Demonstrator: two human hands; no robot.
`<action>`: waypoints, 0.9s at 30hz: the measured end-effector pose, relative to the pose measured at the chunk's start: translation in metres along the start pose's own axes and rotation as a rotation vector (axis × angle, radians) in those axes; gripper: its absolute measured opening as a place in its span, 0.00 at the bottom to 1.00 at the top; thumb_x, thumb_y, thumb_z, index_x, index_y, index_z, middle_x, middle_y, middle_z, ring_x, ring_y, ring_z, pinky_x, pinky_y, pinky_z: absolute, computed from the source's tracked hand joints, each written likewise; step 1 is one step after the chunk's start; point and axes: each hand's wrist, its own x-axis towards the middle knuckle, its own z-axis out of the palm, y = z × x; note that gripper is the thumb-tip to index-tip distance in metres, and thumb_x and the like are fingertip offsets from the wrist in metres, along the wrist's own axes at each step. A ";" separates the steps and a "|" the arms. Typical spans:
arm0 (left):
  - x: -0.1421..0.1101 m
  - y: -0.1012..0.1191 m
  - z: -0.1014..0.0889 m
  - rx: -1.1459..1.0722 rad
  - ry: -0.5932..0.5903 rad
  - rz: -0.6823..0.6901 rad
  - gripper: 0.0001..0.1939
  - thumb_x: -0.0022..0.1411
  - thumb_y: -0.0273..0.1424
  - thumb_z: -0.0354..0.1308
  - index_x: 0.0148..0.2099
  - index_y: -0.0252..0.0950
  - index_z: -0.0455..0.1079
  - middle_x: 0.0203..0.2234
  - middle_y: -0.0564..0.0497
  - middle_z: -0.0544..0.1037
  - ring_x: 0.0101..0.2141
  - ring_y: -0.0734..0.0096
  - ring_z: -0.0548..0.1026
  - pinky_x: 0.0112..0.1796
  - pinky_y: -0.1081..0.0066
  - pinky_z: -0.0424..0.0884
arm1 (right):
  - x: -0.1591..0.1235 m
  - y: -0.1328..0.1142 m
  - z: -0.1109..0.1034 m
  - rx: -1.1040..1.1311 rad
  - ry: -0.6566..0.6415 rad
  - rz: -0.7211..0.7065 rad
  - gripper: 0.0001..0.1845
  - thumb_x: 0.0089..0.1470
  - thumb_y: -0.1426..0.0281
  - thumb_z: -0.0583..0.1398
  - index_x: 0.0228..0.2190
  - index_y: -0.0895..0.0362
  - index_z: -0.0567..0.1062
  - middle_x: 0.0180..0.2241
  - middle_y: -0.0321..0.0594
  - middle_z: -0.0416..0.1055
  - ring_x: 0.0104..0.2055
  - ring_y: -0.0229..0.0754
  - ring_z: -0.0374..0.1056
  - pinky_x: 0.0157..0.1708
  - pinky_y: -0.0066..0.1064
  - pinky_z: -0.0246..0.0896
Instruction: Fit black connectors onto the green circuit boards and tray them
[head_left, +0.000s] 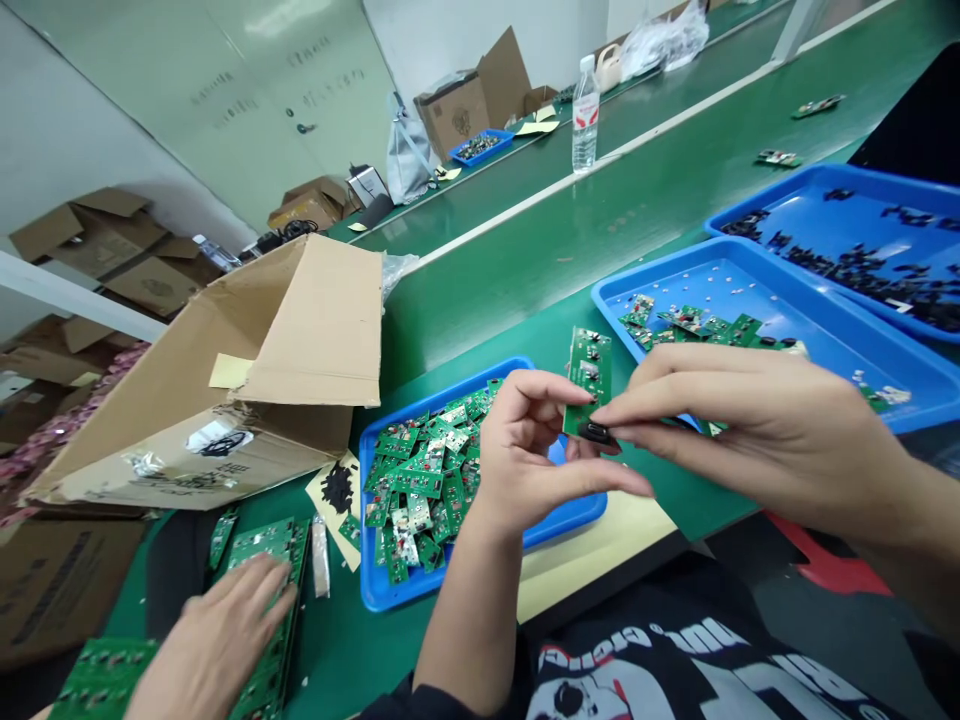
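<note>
Between the fingers of my left hand (517, 450) a small green circuit board (590, 362) is held upright, its component side showing. My right hand (739, 420) pinches a small black part (595, 432) against the board's lower end; whether the part is seated in it I cannot tell. Below my left hand lies a blue tray (373, 590) heaped with similar green boards (420, 480). Past my right hand is another blue tray (806, 290), with several boards and small loose bits in it.
A third blue tray (892, 190) holds many black parts. At the lower left a co-worker's hand (217, 640) rests over larger board panels (262, 540). An open cardboard box (322, 320), a paper with black pieces (337, 487) and a water bottle (586, 120) stand around.
</note>
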 end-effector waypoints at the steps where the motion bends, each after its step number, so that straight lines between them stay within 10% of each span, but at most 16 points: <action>1: 0.001 -0.002 0.003 0.021 0.042 0.017 0.30 0.42 0.36 0.86 0.41 0.40 0.71 0.28 0.58 0.78 0.24 0.77 0.77 0.23 0.78 0.73 | 0.000 0.000 0.002 -0.019 0.013 0.006 0.07 0.71 0.76 0.59 0.43 0.56 0.79 0.34 0.37 0.76 0.33 0.34 0.74 0.31 0.23 0.70; 12: 0.007 -0.003 -0.004 0.244 0.028 0.174 0.15 0.55 0.32 0.80 0.42 0.39 0.81 0.35 0.50 0.83 0.35 0.68 0.81 0.35 0.72 0.79 | -0.007 -0.002 0.012 -0.185 0.106 0.082 0.11 0.72 0.73 0.58 0.40 0.55 0.80 0.45 0.45 0.75 0.33 0.37 0.75 0.34 0.32 0.77; 27: 0.006 0.022 -0.008 0.221 -0.223 -0.263 0.21 0.60 0.26 0.71 0.54 0.40 0.72 0.24 0.59 0.68 0.22 0.78 0.62 0.24 0.74 0.57 | -0.008 -0.003 0.004 -0.346 -0.061 -0.102 0.14 0.74 0.77 0.53 0.56 0.57 0.71 0.36 0.39 0.72 0.35 0.40 0.68 0.33 0.33 0.64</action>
